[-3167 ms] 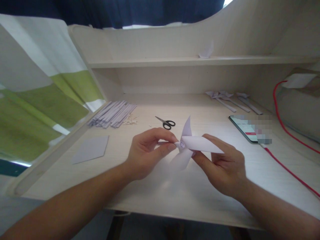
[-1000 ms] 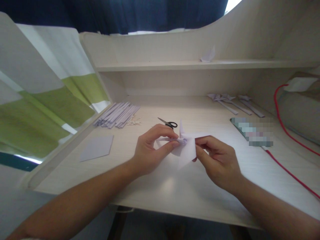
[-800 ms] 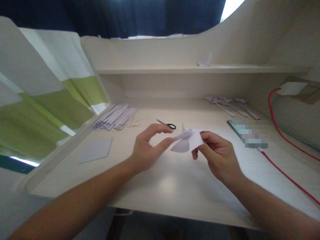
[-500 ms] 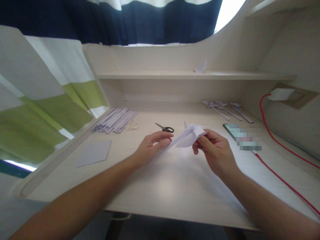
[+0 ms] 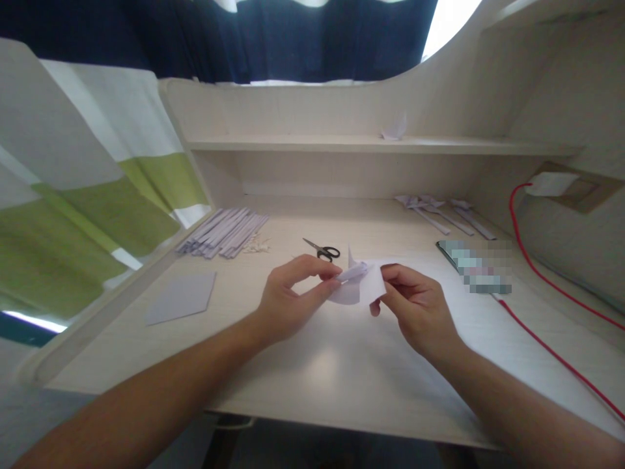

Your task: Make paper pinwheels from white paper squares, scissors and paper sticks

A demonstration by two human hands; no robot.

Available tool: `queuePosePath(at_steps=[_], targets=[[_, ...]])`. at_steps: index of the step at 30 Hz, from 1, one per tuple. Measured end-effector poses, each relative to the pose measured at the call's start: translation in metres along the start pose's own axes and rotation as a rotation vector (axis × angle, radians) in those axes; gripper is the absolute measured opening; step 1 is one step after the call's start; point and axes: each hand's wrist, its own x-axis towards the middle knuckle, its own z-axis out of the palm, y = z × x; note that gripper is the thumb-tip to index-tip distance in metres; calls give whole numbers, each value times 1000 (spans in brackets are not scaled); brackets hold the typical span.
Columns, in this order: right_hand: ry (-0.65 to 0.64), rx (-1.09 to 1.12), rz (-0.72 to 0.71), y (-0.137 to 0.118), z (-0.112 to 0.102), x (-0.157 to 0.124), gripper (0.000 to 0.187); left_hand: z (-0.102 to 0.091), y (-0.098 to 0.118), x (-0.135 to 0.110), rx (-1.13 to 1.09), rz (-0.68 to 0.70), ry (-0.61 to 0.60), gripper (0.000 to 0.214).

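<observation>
Between my hands, above the desk, is a white folded paper piece [image 5: 368, 285] with an upright pointed flap and broad, curved flaps. My left hand [image 5: 297, 293] pinches a narrow rolled part of it between thumb and fingertips. At its right edge, my right hand [image 5: 415, 303] grips a flap between thumb and fingers. Just behind my left hand, black-handled scissors [image 5: 325, 251] lie on the desk. Part of the paper's underside and the spots under my fingertips are hidden.
Paper strips [image 5: 224, 231] are heaped at the left beside small pale scraps [image 5: 257, 244]. A square paper sheet [image 5: 181, 298] lies nearer. Several folded paper pieces with stems [image 5: 446, 215] rest back right, behind a phone [image 5: 471, 267] on a red cable [image 5: 551, 352]. A shelf [image 5: 312, 144] spans the back.
The folded paper has turned and moved slightly left and down. My left hand has shifted its pinch closer to the flaps; my right hand has moved slightly left and lower.
</observation>
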Motion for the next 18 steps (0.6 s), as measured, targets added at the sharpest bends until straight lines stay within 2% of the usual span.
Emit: queuePosePath(at_steps=[7,18], targets=[[19,16,17,1,0,-1,18,0,0,4,-26,55,-3,4],[27,84,13,-7,4,0,20,-2,8,8,-7,-27,-58,8]])
